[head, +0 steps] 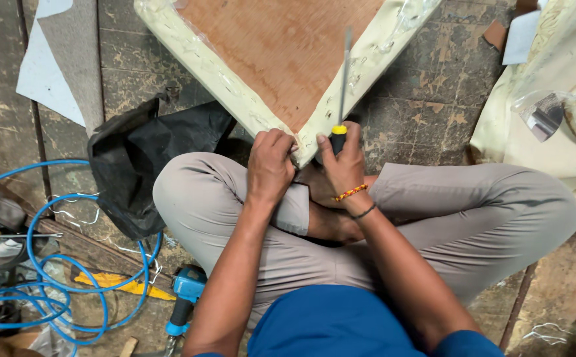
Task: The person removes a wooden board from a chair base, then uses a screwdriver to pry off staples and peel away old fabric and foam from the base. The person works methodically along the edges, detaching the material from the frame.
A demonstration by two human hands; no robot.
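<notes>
I sit cross-legged on the floor with a padded wooden panel (281,59) in front of my knees, its plywood back up and cream fabric wrapped over the edges. My left hand (270,165) pinches the fabric at the panel's near corner (301,151). My right hand (344,162) grips a screwdriver (342,99) by its black and yellow handle, its long metal shaft pointing away over the panel edge.
A black plastic sheet (143,158) lies left of my knee. Blue air hose (43,264) coils at the lower left beside a blue pneumatic tool (183,301). Another screwdriver (17,235) lies at the far left. Cream upholstery fabric (552,119) is piled on the right.
</notes>
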